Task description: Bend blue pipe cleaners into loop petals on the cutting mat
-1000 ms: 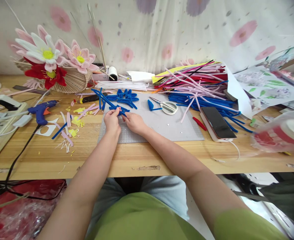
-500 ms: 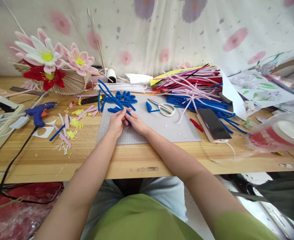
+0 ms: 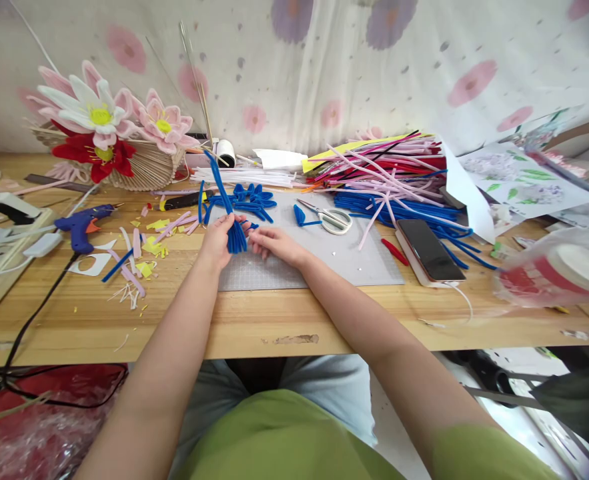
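Note:
My left hand (image 3: 217, 241) is closed around a bunch of bent blue pipe cleaners (image 3: 237, 239), held over the left part of the grey cutting mat (image 3: 304, 267). Long blue ends rise from the bunch toward the back, while its folded loops point down to the right. My right hand (image 3: 274, 245) is beside the bunch, its fingers curled and the thumb and index finger at a short blue end; the fingertips' grip is small in view. Behind the hands lie shaped blue pipe cleaner pieces (image 3: 249, 195). Scissors (image 3: 335, 221) rest on the mat beside a small blue petal piece (image 3: 299, 215).
At left are a blue glue gun (image 3: 81, 227), scraps and pipe cleaner flowers (image 3: 99, 117). A heap of pink and red pipe cleaners (image 3: 379, 167) lies at the back, with blue ones (image 3: 399, 205) below. A phone (image 3: 429, 249) and a plastic-wrapped cup (image 3: 559, 267) stand right.
My hands have drawn slightly apart. The left hand has turned the blue bunch so its folded loops face down and its long ends stand more upright.

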### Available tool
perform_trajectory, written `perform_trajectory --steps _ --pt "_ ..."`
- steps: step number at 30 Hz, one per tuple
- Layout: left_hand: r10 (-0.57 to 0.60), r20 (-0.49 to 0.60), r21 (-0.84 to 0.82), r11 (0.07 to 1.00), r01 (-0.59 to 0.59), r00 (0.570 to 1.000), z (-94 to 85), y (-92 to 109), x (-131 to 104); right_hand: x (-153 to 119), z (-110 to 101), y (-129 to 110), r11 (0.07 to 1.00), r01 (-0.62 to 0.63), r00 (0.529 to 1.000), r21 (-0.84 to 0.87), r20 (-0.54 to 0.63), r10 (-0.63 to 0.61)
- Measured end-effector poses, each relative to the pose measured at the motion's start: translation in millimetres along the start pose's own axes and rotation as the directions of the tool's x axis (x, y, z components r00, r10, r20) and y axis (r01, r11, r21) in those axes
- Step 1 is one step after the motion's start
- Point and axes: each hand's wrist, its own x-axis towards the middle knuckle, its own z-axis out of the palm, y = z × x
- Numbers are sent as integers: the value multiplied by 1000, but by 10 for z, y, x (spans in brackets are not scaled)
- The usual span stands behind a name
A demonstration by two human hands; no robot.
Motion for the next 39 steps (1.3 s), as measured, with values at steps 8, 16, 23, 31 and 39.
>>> perform_trajectory --steps 8,16,23,31,39 --pt "-247 305 367 922 125 920 -30 -85 -92 66 -170 52 954 57 974 294 -228 12" --pt "-322 328 309 925 222 888 7 -102 -110 88 -125 73 978 54 914 200 -405 32" --pt "-424 261 148 905 399 867 15 -70 -65 88 -103 62 976 96 886 195 -463 6" --pt "-609 396 -139 700 701 687 -63 5 -50 59 -177 58 967 225 960 -120 -142 -241" --pt "-611 443 -167 663 729 657 -75 20 -72 49 -170 61 885 259 938 -386 -119 -326"
